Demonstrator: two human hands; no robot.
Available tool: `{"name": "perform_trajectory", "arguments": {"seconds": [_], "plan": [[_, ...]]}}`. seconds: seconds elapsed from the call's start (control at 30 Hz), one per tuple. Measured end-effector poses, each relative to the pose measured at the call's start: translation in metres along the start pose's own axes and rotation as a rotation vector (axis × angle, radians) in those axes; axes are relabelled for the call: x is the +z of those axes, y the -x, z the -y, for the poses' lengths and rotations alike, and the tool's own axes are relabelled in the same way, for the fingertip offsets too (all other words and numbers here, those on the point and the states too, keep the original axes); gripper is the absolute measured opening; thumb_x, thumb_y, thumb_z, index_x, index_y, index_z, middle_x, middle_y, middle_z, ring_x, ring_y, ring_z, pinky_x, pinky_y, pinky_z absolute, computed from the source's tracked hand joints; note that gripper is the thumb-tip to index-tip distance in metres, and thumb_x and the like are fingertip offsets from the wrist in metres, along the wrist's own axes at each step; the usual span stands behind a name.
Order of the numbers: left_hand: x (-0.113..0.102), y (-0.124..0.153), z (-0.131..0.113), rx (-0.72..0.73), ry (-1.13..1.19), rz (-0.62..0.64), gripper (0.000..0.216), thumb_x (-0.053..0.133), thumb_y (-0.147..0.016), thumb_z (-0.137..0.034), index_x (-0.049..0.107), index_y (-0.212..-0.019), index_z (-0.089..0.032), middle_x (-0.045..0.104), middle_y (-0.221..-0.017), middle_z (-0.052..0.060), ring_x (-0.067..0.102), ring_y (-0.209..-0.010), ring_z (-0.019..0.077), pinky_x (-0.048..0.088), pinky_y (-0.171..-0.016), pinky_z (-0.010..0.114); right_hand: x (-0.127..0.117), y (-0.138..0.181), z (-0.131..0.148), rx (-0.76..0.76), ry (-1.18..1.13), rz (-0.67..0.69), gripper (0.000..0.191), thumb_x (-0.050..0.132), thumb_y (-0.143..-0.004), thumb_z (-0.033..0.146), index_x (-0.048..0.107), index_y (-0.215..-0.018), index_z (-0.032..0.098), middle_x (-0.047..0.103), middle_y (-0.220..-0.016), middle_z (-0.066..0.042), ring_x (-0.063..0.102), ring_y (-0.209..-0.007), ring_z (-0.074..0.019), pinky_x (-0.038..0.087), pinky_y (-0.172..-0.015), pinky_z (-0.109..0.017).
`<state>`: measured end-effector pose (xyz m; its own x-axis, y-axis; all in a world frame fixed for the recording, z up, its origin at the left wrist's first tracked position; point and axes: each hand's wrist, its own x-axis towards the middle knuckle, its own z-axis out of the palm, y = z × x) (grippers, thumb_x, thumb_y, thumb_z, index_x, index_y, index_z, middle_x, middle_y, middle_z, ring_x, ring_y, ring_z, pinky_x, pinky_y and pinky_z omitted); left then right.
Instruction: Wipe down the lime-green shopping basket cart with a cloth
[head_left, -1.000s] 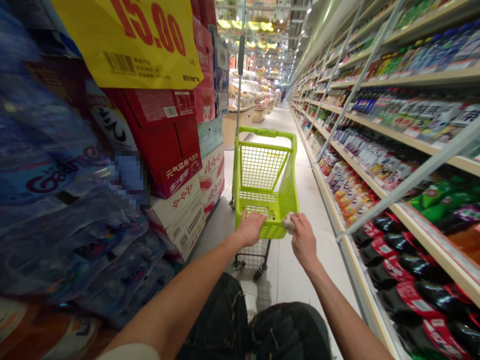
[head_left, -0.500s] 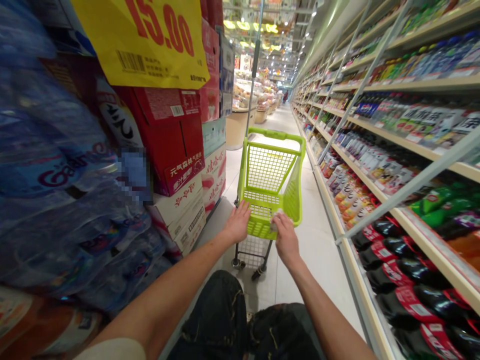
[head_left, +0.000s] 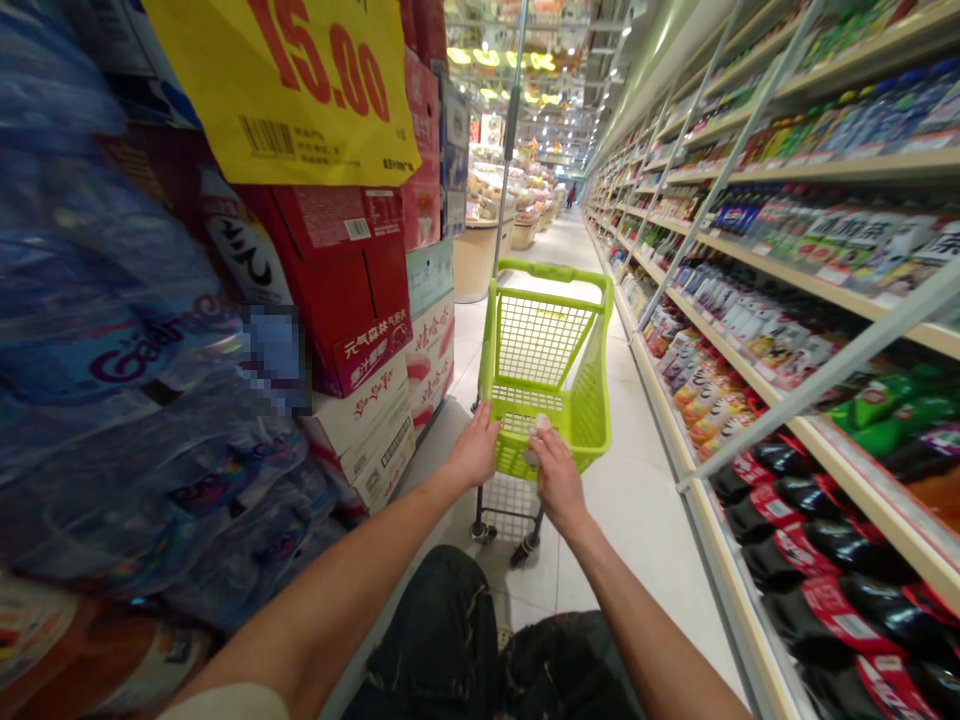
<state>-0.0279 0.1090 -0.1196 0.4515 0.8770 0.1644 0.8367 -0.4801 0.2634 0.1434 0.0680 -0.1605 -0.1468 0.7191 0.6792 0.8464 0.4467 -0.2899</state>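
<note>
A lime-green shopping cart [head_left: 546, 455] stands right in front of my knees, its grid basket holding nothing that I can see. My left hand [head_left: 475, 447] grips the near left corner of the basket, fingers over the rim. In my right hand [head_left: 557, 470] is a crumpled white wipe or tissue [head_left: 533, 440], pinched against the near rim of the basket. The fingers partly cover it. Below, the cart's dark wheels [head_left: 525, 548] rest on the floor.
Shelves of bottled drinks [head_left: 825, 560] run along the right side. Stacked drink cartons [head_left: 367, 400] and shrink-wrapped water bottles [head_left: 150, 400] line the left, under a yellow price sign [head_left: 300, 90]. A thin pole [head_left: 510, 130] rises beside the cart. Farther off is a distant person [head_left: 571, 195].
My right hand has slid left along the basket's near rim with the wipe, closer to my left hand. The left hand keeps its hold; the cart shifts slightly right in view.
</note>
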Motion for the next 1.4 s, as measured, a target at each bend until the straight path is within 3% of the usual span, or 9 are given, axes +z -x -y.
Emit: {"name": "perform_trajectory", "arguments": {"seconds": [0.1, 0.3, 0.53, 0.6, 0.8, 1.0, 1.1, 1.27, 1.4], "plan": [[-0.005, 0.000, 0.000, 0.005, 0.035, 0.019, 0.039, 0.048, -0.064, -0.005, 0.046, -0.102, -0.013, 0.015, -0.144, 0.015, 0.018, -0.131, 0.0221, 0.026, -0.104, 0.037, 0.005, -0.004, 0.006, -0.055, -0.017, 0.032, 0.036, 0.035, -0.079, 0.007, 0.058, -0.104, 0.018, 0.053, -0.118, -0.010, 0.038, -0.120, -0.0193, 0.036, -0.096, -0.041], [-0.006, 0.001, 0.001, -0.017, 0.074, 0.047, 0.039, 0.047, -0.063, -0.003, 0.048, -0.101, -0.013, 0.011, -0.144, 0.015, 0.035, -0.123, 0.0239, 0.031, -0.101, 0.038, -0.035, 0.009, -0.047, 0.191, 0.161, -0.080, 0.026, 0.043, -0.079, 0.018, 0.060, -0.099, 0.014, 0.056, -0.110, -0.014, 0.043, -0.112, -0.0243, 0.038, -0.092, -0.047], [-0.008, 0.002, -0.004, 0.025, 0.033, 0.054, 0.040, 0.046, -0.066, -0.005, 0.046, -0.106, -0.012, 0.015, -0.143, 0.018, 0.022, -0.130, 0.0238, 0.025, -0.102, 0.042, 0.008, -0.005, 0.011, -0.006, -0.010, 0.035, 0.035, 0.035, -0.079, 0.006, 0.058, -0.105, 0.013, 0.050, -0.121, -0.014, 0.035, -0.121, -0.0201, 0.033, -0.098, -0.040], [-0.009, 0.004, -0.002, 0.030, 0.023, 0.057, 0.040, 0.045, -0.066, -0.006, 0.046, -0.106, -0.012, 0.016, -0.142, 0.019, 0.019, -0.131, 0.0236, 0.024, -0.103, 0.043, 0.004, -0.004, 0.007, -0.001, -0.004, 0.037, 0.034, 0.037, -0.079, 0.008, 0.059, -0.104, 0.013, 0.052, -0.119, -0.014, 0.037, -0.120, -0.0213, 0.035, -0.097, -0.042], [-0.007, 0.005, 0.003, 0.008, 0.034, 0.039, 0.044, 0.045, -0.063, -0.004, 0.045, -0.106, -0.013, 0.015, -0.143, 0.018, 0.014, -0.132, 0.0223, 0.021, -0.104, 0.043, -0.030, 0.005, -0.037, 0.217, 0.123, -0.087, 0.028, 0.041, -0.079, 0.018, 0.061, -0.098, 0.015, 0.055, -0.112, -0.013, 0.044, -0.111, -0.0239, 0.038, -0.092, -0.046], [-0.004, 0.008, 0.004, 0.025, 0.036, 0.045, 0.058, 0.043, -0.063, -0.006, 0.035, -0.121, -0.011, 0.013, -0.144, 0.017, 0.013, -0.132, 0.0205, 0.019, -0.105, 0.043, 0.012, -0.010, 0.015, 0.017, -0.057, 0.012, 0.039, 0.035, -0.077, 0.005, 0.057, -0.106, 0.017, 0.052, -0.119, -0.011, 0.039, -0.118, -0.0199, 0.036, -0.096, -0.042], [-0.005, 0.013, 0.006, -0.007, 0.043, 0.031, 0.068, 0.041, -0.062, -0.005, 0.025, -0.128, -0.012, 0.015, -0.144, 0.014, 0.014, -0.132, 0.0185, 0.018, -0.106, 0.043, 0.007, -0.009, 0.008, 0.023, -0.050, 0.029, 0.039, 0.036, -0.076, 0.006, 0.057, -0.108, 0.017, 0.053, -0.117, -0.011, 0.041, -0.116, -0.0203, 0.036, -0.096, -0.042], [-0.011, 0.012, 0.004, -0.017, 0.047, 0.060, 0.062, 0.043, -0.062, -0.005, 0.035, -0.123, -0.010, 0.020, -0.143, 0.015, 0.016, -0.132, 0.0206, 0.019, -0.106, 0.043, -0.031, -0.001, -0.041, 0.246, 0.109, -0.092, 0.036, 0.038, -0.075, 0.012, 0.058, -0.104, 0.014, 0.055, -0.110, -0.013, 0.045, -0.108, -0.0237, 0.039, -0.091, -0.045], [-0.016, 0.008, -0.001, 0.001, 0.049, 0.090, 0.054, 0.044, -0.064, -0.006, 0.042, -0.117, -0.013, 0.022, -0.142, 0.015, 0.019, -0.131, 0.0205, 0.019, -0.105, 0.044, -0.030, -0.018, -0.034, 0.247, 0.089, -0.273, 0.043, 0.035, -0.074, 0.010, 0.053, -0.113, 0.016, 0.049, -0.120, -0.011, 0.039, -0.115, -0.0226, 0.034, -0.096, -0.046]]}}
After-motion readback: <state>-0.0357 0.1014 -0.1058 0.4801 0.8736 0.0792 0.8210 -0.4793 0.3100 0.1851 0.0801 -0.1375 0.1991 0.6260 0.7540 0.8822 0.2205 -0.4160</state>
